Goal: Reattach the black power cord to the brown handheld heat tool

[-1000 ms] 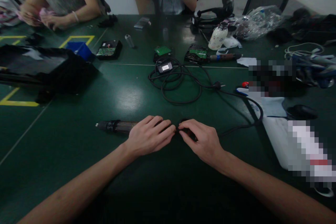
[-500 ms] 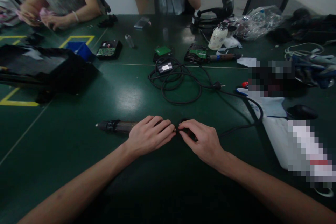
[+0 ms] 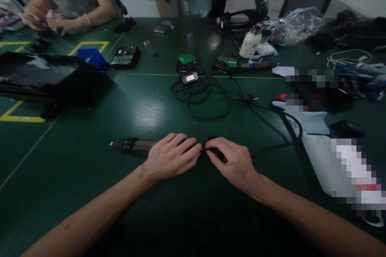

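An electric screwdriver (image 3: 137, 145) lies flat on the green table, its bit end pointing left. My left hand (image 3: 173, 154) is wrapped over its rear part and hides that end. Facing it, my right hand (image 3: 232, 158) pinches the end of a black power cord (image 3: 271, 148) close to the screwdriver's tail. Fingers cover the joint, so I cannot tell whether the connector is in. The cord loops right and back to a coil with an adapter block (image 3: 189, 77) and a plug (image 3: 249, 98).
Behind the coil are hard drives (image 3: 126, 57), a second screwdriver (image 3: 261, 65) and a white bottle (image 3: 251, 42). A black tray (image 3: 39, 72) and blue bin (image 3: 90, 58) stand left. White gloves (image 3: 307, 120) and a mouse (image 3: 346, 128) lie right. Two people sit across the table.
My hands, the screwdriver and the cord stay almost still. Across the table, the person in the middle has raised both arms and shifted the dark headgear.
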A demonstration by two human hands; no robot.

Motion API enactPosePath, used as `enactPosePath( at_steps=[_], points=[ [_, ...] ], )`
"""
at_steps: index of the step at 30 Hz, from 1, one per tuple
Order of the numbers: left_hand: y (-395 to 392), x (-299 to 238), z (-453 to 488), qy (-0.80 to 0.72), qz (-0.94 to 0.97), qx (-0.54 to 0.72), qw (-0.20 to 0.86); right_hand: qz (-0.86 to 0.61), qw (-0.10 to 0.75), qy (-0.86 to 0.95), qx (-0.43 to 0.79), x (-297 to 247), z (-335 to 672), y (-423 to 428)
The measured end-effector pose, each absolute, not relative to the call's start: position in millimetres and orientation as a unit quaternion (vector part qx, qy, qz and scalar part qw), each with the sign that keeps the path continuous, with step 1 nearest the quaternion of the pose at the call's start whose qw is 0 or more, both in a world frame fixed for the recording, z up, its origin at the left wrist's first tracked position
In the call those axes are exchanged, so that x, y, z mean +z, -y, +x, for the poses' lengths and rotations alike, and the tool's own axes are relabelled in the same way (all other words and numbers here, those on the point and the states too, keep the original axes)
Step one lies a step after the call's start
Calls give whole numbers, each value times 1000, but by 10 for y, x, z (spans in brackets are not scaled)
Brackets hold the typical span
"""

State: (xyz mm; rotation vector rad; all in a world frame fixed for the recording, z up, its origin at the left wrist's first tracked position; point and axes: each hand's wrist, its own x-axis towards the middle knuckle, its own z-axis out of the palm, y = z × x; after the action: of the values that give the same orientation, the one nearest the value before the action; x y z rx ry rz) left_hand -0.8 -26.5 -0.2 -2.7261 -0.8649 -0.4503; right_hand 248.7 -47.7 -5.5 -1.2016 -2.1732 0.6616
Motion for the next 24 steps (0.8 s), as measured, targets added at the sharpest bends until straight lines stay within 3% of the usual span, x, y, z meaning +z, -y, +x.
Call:
enactPosePath(
  at_steps=[24],
  points=[
    [265, 0, -3, 304, -932, -155, 123, -450, 276, 811, 251, -50, 2487, 479]
  ],
)
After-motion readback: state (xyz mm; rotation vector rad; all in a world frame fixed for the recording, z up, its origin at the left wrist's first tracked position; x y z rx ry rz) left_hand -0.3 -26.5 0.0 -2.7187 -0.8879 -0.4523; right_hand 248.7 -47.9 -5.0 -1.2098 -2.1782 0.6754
